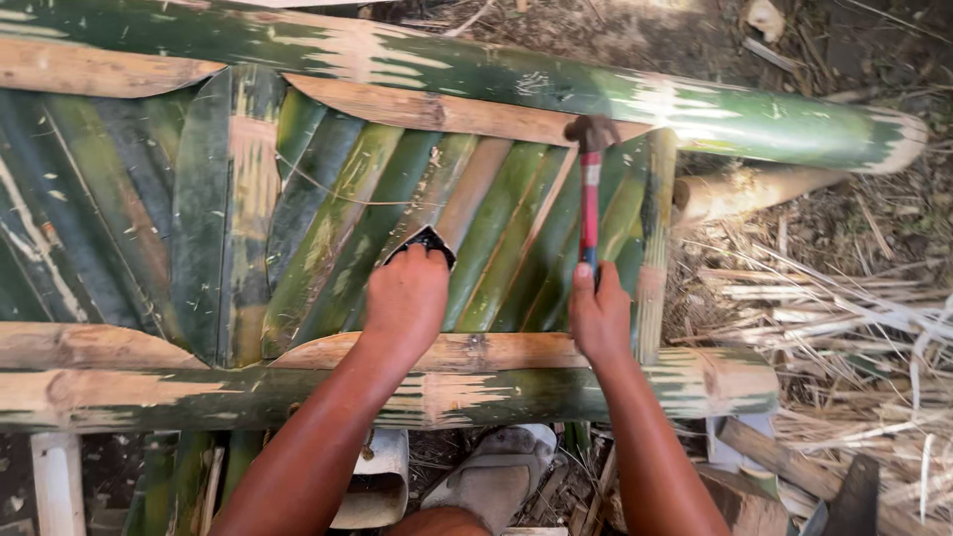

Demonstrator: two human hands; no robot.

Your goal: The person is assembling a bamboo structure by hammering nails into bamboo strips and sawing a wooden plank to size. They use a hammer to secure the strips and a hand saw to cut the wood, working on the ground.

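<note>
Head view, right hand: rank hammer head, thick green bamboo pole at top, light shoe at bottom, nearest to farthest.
From the right hand, which grips the red hammer handle:
1. Hammer head, straight above the hand, against the slats.
2. Light shoe, below and left, under the frame.
3. Thick green bamboo pole, across the top, beyond the hammer head; its near edge is close to the shoe's distance.

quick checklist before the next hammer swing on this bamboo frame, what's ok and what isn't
1. Hammer gripped: right hand is closed on the lower handle. Ok.
2. Hammer head placement: it sits at the tan strip under the top pole. Ok.
3. Nail under the head: too small to see. Cannot tell.
4. Left hand away from the strike point: it rests on the slats, holding a small dark piece, apart from the head. Ok.
5. Foot: a sandalled foot sits below the near pole, out of the swing. Ok.
</note>
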